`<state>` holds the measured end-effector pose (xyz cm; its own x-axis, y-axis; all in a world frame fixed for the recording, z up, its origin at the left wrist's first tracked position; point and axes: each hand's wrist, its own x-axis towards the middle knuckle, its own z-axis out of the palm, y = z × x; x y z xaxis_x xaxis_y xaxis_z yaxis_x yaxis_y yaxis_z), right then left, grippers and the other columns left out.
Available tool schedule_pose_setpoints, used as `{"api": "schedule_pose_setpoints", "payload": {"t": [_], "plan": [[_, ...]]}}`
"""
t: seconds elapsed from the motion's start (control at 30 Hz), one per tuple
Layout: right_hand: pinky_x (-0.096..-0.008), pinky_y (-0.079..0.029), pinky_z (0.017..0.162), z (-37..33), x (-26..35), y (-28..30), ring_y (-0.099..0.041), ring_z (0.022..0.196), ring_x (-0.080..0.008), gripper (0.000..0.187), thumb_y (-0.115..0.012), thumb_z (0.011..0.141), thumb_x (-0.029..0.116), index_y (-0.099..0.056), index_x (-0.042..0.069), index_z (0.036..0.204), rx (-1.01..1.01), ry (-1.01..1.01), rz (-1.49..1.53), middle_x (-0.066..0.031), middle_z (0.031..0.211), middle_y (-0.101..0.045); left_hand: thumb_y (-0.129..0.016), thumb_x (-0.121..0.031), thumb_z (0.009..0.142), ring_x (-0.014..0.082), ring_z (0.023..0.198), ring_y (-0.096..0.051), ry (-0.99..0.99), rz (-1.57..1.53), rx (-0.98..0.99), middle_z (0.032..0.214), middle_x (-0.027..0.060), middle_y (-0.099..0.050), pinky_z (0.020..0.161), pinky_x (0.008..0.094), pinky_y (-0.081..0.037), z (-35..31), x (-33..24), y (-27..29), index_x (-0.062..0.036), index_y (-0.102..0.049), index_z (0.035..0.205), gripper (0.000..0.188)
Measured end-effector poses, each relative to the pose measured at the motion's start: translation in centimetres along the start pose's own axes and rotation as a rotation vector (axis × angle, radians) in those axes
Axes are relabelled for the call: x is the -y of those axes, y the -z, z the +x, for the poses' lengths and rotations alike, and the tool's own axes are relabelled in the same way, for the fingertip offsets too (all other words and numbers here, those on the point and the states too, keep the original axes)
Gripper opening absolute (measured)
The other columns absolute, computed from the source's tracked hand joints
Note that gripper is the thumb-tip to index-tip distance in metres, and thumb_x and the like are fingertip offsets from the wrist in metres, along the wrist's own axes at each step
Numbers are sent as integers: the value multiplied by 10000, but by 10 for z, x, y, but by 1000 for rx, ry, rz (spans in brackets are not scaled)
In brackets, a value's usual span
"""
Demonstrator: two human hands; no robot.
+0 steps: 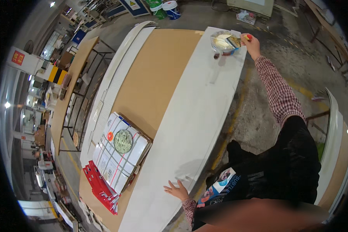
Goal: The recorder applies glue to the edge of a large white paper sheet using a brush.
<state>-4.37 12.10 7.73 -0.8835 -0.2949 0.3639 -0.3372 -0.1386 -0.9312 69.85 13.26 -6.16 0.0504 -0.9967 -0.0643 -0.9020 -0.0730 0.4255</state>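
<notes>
My right hand [252, 47] is closed on a flat paintbrush [234, 41] with a red-and-yellow handle end. Its bristle end dips toward a clear round tub [214, 45] of pale, creamy paste [221, 39] at the far end of the table. Whether the bristles touch the paste is hard to tell. My left hand [177, 190], fingers spread, is over the near part of a long white sheet [178, 154] and holds nothing. A small dark object [216, 56] sits beside the tub.
Brown board [154, 65] lies along the white sheet. On it, left of centre, rest a stack of printed white cartons [114, 170] and fanned red printed pieces [98, 187]. Behind stand a long wooden bench [67, 100] and paint buckets [171, 11]. A curved white panel [330, 154] is at my right.
</notes>
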Motion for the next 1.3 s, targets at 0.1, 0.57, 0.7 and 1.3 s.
{"api": "schedule_pose_setpoints", "payload": {"t": [0.1,0.57,0.7,1.3], "plan": [[-276,-495,642,63,-33,-23,-626,726,-129,228,-657,865,229,-663,13,939,151,-18,-190,-77,808,-661,-630,-351,846,529,1337,-119,83,14,-6,1459,331,-151,1054,580,-217,-28,-41,-1,-69,-428,1355,615],[-426,-473,750,109,-107,-67,-608,870,-362,364,-680,776,327,-652,-5,922,429,150,-792,-211,915,-643,-632,-343,849,521,1338,-129,31,44,-75,1461,324,-152,1057,583,-207,-52,-111,-15,-86,-419,1355,606],[-401,-471,745,128,-97,-70,-618,810,-353,391,-695,767,336,-624,-24,903,383,144,-786,-228,881,-636,-635,-338,849,523,1336,-134,76,54,-52,1463,317,-150,1047,589,-226,-58,-115,-16,-88,-415,1355,606],[-406,-482,670,153,-90,-66,-610,757,-310,324,-634,854,313,-622,-7,907,404,326,-924,-176,823,-627,-644,-299,847,519,1343,-113,82,44,-31,1480,294,-118,1042,582,-250,-54,-134,-28,-84,-407,1360,604]]}}
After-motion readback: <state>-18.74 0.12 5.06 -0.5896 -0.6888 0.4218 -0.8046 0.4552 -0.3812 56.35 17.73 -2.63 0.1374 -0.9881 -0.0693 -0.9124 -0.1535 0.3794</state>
